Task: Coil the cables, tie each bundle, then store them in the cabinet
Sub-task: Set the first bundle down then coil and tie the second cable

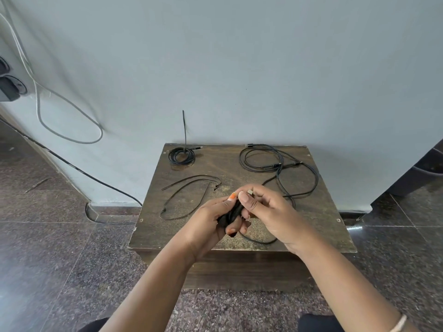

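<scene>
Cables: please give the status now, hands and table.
Left hand grips black coil; right hand pinches its plug end. Tied bundle at table's back left. Loose cable uncoiled, ties waiting. Nothing in the way.

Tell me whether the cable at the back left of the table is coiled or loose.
Coiled. The back-left cable lies in tight stacked loops on the table, with a zip tie sticking up from it, unlike the sprawling loose cable.

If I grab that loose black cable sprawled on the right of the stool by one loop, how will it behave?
The loose cable lies in slack, overlapping loops, so it is probably floppy and will sag and trail. It looks thin, so likely light. Its strands cross on the stool, so they may snag.
</scene>
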Tool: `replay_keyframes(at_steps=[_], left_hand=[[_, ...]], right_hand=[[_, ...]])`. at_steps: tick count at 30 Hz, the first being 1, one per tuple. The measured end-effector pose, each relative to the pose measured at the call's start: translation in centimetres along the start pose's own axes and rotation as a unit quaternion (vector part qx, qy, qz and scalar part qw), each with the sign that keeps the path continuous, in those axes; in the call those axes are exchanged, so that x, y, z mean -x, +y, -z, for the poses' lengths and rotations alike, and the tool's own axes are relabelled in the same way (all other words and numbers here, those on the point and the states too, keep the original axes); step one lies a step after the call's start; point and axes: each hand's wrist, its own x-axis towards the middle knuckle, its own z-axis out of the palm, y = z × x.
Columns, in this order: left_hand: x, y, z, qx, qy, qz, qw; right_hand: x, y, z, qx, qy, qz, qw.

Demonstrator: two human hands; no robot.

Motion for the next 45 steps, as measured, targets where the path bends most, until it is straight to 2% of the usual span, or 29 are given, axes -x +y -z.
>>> replay_keyframes(at_steps=[6, 10, 13, 18, 21, 24, 27, 30, 32, 34, 37, 41, 45], left_hand=[[-0.6, 0.1, -0.4, -0.036, 0.067, 0.001, 0.997], [-0.7, 0.4, -0.3, -0.047, 0.071, 0.007, 0.996], [-0.3, 0.9, -0.2, -0.077, 0.065, 0.026, 0.995], [0.2, 1.1, -1.0, -0.033, 0.086, 0.016, 0.996], [0.4, 1.0, -1.3, -0.008, 0.107, 0.004, 0.994], [0.3, 1.2, -0.9, -0.035, 0.127, -0.002, 0.991], [0.2, 1.6, 0.2, -0.058, 0.151, -0.019, 0.987], [0.7, 2.7, 2.7, -0.076, 0.207, -0.035, 0.975], [1.2, 3.5, 4.9, -0.062, 0.257, -0.042, 0.963], [1.7, 4.0, 6.8, -0.044, 0.311, -0.046, 0.948], [2.2, 4.2, 8.6, -0.028, 0.393, -0.048, 0.918], [2.2, 4.3, 9.1, -0.014, 0.431, -0.046, 0.901], [2.0, 4.5, 8.9, -0.026, 0.421, -0.042, 0.906]], right_hand=[[-0.5, 0.4, -0.6, 0.074, 0.087, 0.024, 0.993], [-0.7, 0.5, -1.0, 0.041, 0.144, 0.039, 0.988], [-0.8, 0.3, -1.5, -0.014, 0.157, 0.046, 0.986], [-1.4, 0.0, -2.2, -0.042, 0.176, 0.046, 0.982], [-1.9, 0.3, -2.4, -0.07, 0.167, 0.024, 0.983], [-2.6, 0.3, -2.7, -0.112, 0.159, -0.01, 0.981], [-3.3, 0.9, -3.6, -0.096, 0.18, -0.047, 0.978], [-4.1, 2.0, -5.5, -0.067, 0.201, -0.093, 0.973], [-4.6, 2.8, -7.1, 0.008, 0.199, -0.107, 0.974], [-4.9, 3.7, -8.8, 0.173, 0.158, -0.077, 0.969], [-5.0, 4.6, -11.3, 0.36, 0.109, 0.006, 0.927], [-5.6, 4.8, -13.7, 0.468, 0.113, 0.091, 0.872], [-5.8, 5.4, -14.7, 0.548, 0.089, 0.101, 0.825]])
